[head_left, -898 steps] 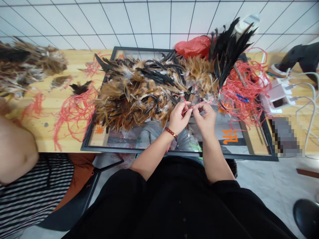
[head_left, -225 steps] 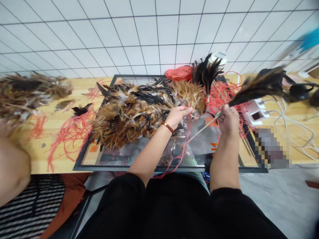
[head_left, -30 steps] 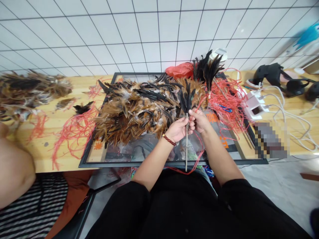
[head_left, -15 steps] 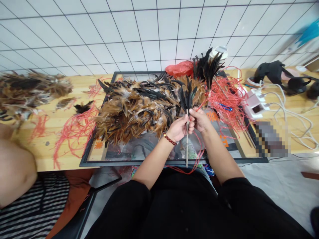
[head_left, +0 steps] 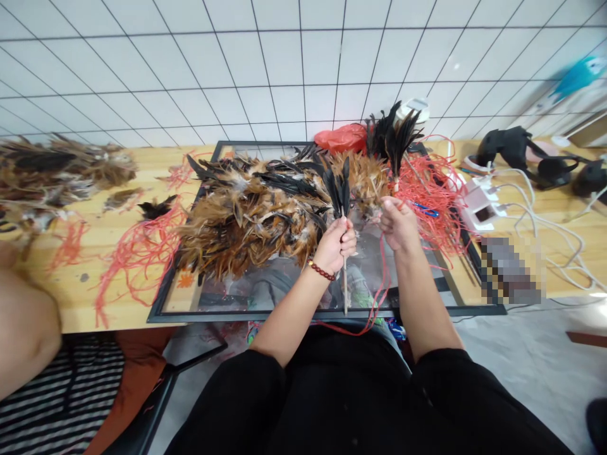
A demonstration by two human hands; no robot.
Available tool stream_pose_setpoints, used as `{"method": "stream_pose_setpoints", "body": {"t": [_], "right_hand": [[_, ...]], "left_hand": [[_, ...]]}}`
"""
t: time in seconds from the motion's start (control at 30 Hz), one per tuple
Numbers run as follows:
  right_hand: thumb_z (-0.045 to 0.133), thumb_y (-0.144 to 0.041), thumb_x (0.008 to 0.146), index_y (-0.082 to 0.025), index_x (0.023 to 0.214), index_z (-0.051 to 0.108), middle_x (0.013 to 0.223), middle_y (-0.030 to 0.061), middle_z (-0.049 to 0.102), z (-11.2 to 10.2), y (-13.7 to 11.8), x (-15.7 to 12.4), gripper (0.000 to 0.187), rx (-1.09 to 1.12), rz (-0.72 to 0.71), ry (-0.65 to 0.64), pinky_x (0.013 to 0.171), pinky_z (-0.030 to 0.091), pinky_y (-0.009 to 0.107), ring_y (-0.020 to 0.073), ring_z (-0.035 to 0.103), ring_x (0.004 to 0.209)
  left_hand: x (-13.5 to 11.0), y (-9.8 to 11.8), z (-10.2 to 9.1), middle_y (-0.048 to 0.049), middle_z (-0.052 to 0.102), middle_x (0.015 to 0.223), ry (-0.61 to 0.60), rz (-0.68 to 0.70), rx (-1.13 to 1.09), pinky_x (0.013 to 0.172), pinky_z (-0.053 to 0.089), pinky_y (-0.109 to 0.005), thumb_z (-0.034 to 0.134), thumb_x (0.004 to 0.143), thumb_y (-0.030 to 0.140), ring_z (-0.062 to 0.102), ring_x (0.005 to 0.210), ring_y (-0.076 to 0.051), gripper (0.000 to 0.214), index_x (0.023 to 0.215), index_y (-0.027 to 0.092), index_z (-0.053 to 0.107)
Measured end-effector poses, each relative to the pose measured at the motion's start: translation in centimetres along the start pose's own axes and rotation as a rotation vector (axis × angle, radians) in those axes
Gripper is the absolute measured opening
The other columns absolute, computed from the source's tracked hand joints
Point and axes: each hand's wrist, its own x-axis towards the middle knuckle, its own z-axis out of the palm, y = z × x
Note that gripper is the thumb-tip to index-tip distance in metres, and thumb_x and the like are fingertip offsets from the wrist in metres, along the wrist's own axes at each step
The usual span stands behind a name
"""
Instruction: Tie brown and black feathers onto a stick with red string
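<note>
Far L, co-worker's arm (head_left: 28,303) by a feather heap (head_left: 61,167) on the desk (head_left: 76,313); then loose red strands (head_left: 135,253), then a brown pile (head_left: 251,215) on the glass frame (head_left: 199,317). L hand (head_left: 336,243) grips the stick (head_left: 346,294) w/ black feathers (head_left: 337,189) at its top, lower end over the frame's near rim. R hand (head_left: 399,221), fingers curled, holds red cord (head_left: 385,272) hanging in a loop twd the lap. Farther R, red tangle (head_left: 439,189), charger (head_left: 480,205), etc.
</note>
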Motion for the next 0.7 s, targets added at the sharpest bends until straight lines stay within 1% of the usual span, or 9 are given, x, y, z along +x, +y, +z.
{"method": "stream_pose_setpoints", "body": {"t": [0.1,0.23,0.3,0.37,0.43,0.5,0.53,0.6,0.7], "right_hand": [[0.087,-0.041,0.055,-0.019,0.082,0.058,0.047,-0.0138,0.026,-2.1,-1.2,0.9,0.045,-0.058,-0.033,0.114,0.034,0.009,0.016,0.0015,0.016,0.037],[0.083,-0.041,0.057,-0.019,0.071,0.052,0.047,-0.0125,0.028,-4.2,-1.5,2.2,0.039,-0.228,0.014,0.202,0.035,0.009,0.017,0.0019,0.016,0.038],[0.078,-0.040,0.061,-0.020,0.067,0.049,0.046,-0.0118,0.027,-4.8,-1.2,3.3,0.036,-0.341,0.023,0.245,0.036,0.012,0.018,0.0030,0.017,0.039],[0.073,-0.038,0.065,-0.019,0.066,0.049,0.046,-0.0102,0.031,-5.3,-1.1,4.8,0.030,-0.470,-0.026,0.319,0.040,0.019,0.019,0.0045,0.023,0.041],[0.067,-0.033,0.069,-0.018,0.067,0.052,0.050,-0.0077,0.038,-5.8,-1.1,6.6,0.022,-0.621,-0.123,0.417,0.047,0.029,0.020,0.0064,0.032,0.047],[0.065,-0.030,0.071,-0.016,0.067,0.055,0.054,-0.0056,0.043,-6.0,-1.4,8.7,0.018,-0.822,-0.174,0.481,0.056,0.037,0.023,0.0090,0.040,0.054],[0.065,-0.030,0.072,-0.016,0.067,0.056,0.054,-0.0046,0.044,-6.1,-1.7,9.6,0.017,-0.938,-0.167,0.498,0.060,0.039,0.025,0.0105,0.042,0.057],[0.066,-0.032,0.073,-0.016,0.066,0.057,0.055,-0.0025,0.045,-6.0,-2.0,11.2,0.020,-1.164,-0.105,0.508,0.066,0.042,0.028,0.0136,0.046,0.061],[0.066,-0.035,0.075,-0.016,0.067,0.060,0.060,0.0031,0.053,-5.6,-2.2,12.5,0.022,-1.393,-0.021,0.472,0.070,0.044,0.032,0.0177,0.051,0.065]], "left_hand": [[-0.3,0.2,0.3,0.0092,0.031,0.051,0.039,0.050,0.005,0.036,0.014,-0.012,0.056,0.095,0.035,0.023,0.035,-0.002,0.029,0.075,0.017,0.048],[-0.5,0.4,0.5,0.0093,0.028,0.049,0.007,0.005,-0.015,0.035,0.011,-0.012,0.051,0.098,0.036,0.021,0.034,-0.002,0.032,0.073,0.017,0.044],[-0.5,0.5,0.4,0.0090,0.028,0.049,-0.022,-0.023,-0.048,0.035,0.011,-0.013,0.048,0.099,0.035,0.022,0.034,-0.003,0.032,0.072,0.017,0.044],[-0.4,0.7,0.2,0.0089,0.027,0.050,-0.020,-0.036,-0.090,0.035,0.011,-0.013,0.049,0.098,0.035,0.021,0.034,-0.003,0.032,0.072,0.017,0.044],[-0.3,0.8,0.0,0.0088,0.027,0.050,0.002,-0.047,-0.129,0.035,0.011,-0.012,0.049,0.098,0.036,0.020,0.035,-0.003,0.033,0.072,0.017,0.044],[-0.2,0.9,-0.1,0.0086,0.026,0.051,0.021,-0.062,-0.161,0.034,0.011,-0.012,0.045,0.100,0.035,0.020,0.035,-0.003,0.033,0.072,0.017,0.045],[-0.2,0.9,-0.1,0.0084,0.026,0.051,0.024,-0.070,-0.173,0.034,0.011,-0.012,0.042,0.101,0.034,0.020,0.035,-0.004,0.033,0.073,0.017,0.045],[-0.1,1.0,-0.2,0.0082,0.026,0.051,0.024,-0.076,-0.182,0.034,0.011,-0.013,0.040,0.101,0.033,0.020,0.035,-0.004,0.033,0.074,0.017,0.046],[-0.1,1.0,-0.3,0.0083,0.026,0.052,0.018,-0.059,-0.162,0.035,0.011,-0.012,0.044,0.100,0.033,0.020,0.035,-0.003,0.031,0.074,0.017,0.047]]}}
